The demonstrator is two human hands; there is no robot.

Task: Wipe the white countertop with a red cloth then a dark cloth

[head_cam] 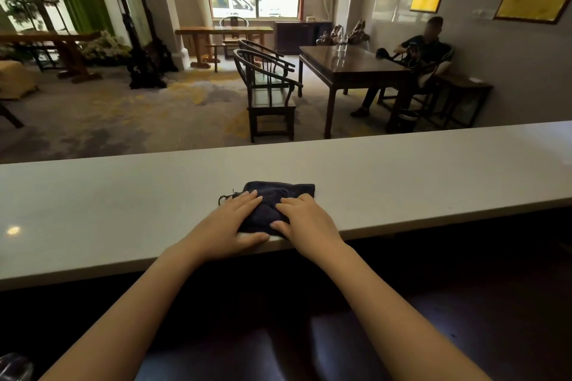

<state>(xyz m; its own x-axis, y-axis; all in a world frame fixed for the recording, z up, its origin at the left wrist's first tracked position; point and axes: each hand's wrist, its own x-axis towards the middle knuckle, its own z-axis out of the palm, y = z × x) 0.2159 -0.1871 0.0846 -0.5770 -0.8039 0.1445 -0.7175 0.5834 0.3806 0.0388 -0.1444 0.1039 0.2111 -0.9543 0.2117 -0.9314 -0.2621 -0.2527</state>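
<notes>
Cloth [272,204], dark, folded, lies on the white counter [123,210] near its front edge, about mid-frame. Both hands are flat on it. Left hand [230,226] covers the cloth's left part, fingers spread and pointing up-right, thumb [253,237] lying on bare counter just at the cloth's near edge. Right hand [306,221] covers the right part, fingers pointing up-left, thumb tucked toward the middle. Neither hand is closed round the fabric; palms press down, fingers extended, nothing pinched that can be seen. Near half of the cloth is hidden under the hands, so its full outline and fold can't be read. A loose thread or loop [224,197] sticks out at the left corner; too small to tell which. Far right corner shows clear and squarish. Both forearms are bare and run out of frame at the bottom. Space under the counter is nearly black, nothing legible there; a blurred shiny shape sits at bottom left corner, cut off. Beyond the counter: dark chairs [266,86], a dark table [349,66], a seated person [414,62] by the right wall, partly behind the table.
</notes>
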